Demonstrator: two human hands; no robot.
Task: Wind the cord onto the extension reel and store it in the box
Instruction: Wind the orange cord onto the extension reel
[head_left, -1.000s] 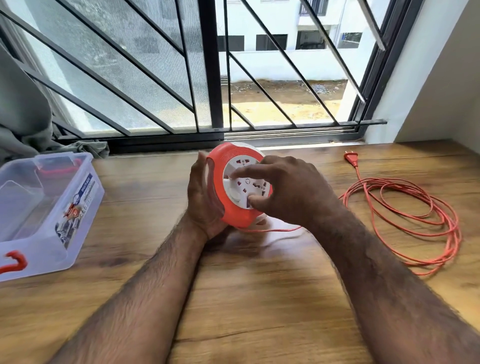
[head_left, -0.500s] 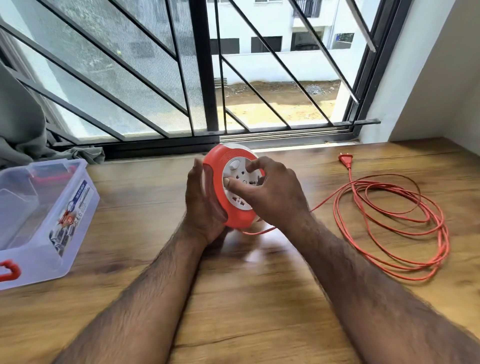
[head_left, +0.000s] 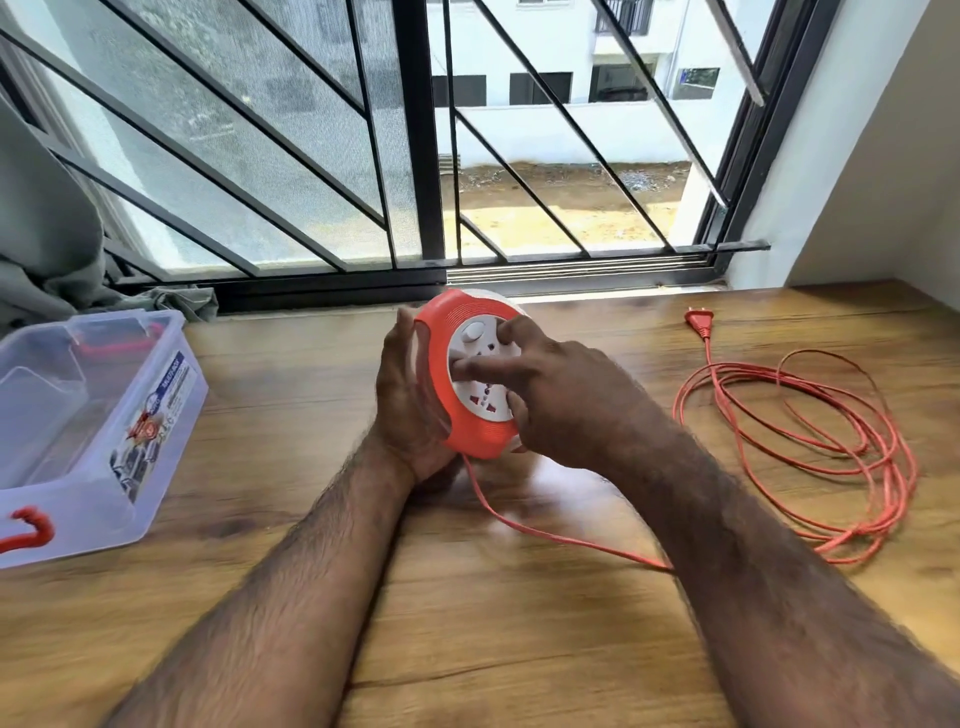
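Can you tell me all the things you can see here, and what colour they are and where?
reel: 1, orange with white socket face, upright above the table's middle, held in both hands
cord: 1, orange, loose coils on the table at right, running under the right arm to the reel
plug: 1, orange, on the table at far right, at the cord's end
box: 1, clear with red latches, open, on the table at left
table: 1, brown wood
window: 1, black bars, behind the table
curtain: 1, grey, far left
left hand: cups the reel's back
right hand: fingers on the socket face
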